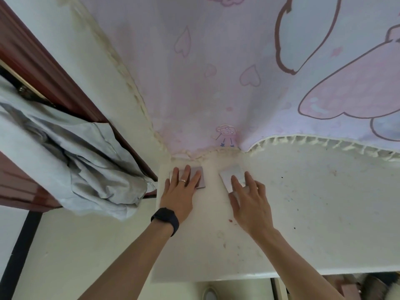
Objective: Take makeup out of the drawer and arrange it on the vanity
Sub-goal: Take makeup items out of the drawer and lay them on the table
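Two flat makeup compacts lie at the back left of the white vanity top (303,213). My left hand (179,191), with a ring and a black wristband, rests with straight fingers on the mauve compact (200,176). My right hand (249,204) lies on the pale silvery compact (230,175), fingers spread over its near edge and the thumb against its near left corner. The two compacts sit side by side, a small gap between them. At the bottom right, the open drawer (355,286) shows below the vanity's front edge, its contents blurred.
A pink and lilac cartoon-print cloth (216,72) with a fringed hem hangs on the wall behind the vanity. A crumpled grey sheet (86,169) hangs over dark red wooden furniture (43,61) on the left. The vanity top is stained with small specks.
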